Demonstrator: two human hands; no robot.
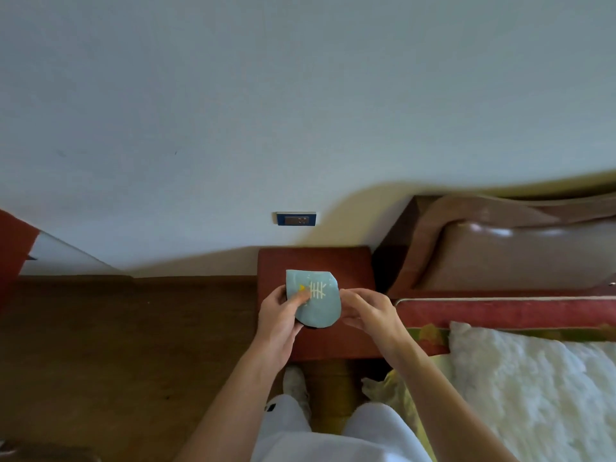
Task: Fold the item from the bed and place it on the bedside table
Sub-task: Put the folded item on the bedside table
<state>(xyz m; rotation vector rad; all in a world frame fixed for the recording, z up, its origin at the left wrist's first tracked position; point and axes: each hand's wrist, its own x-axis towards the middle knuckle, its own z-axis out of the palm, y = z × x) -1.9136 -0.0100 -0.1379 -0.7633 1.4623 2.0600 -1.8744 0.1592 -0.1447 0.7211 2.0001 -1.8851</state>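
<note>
1. The left hand (278,315) is closed on the left edge of the folded item (315,299), with the thumb laid across its top face and the fingers hidden beneath.
2. The right hand (368,315) is shown at the item's right edge with fingers curled; whether the cloth is actually pinched by it cannot be told.
3. The folded item is a small light-blue cloth with a rounded lower edge, marked with pale crossed lines and a small yellow shape. It is held between both hands, over the middle of the surface; contact with the surface cannot be confirmed.
4. The surface (346,265) is the reddish-brown top of the bedside table, set against the wall (300,95) below a blue-framed socket plate (296,218).
5. The bed (533,378) is seen to the right, just beside the surface, with a white fluffy cover, a red border and a brown padded headboard (516,248).
6. A wooden floor (116,345) is seen to the left.
</note>
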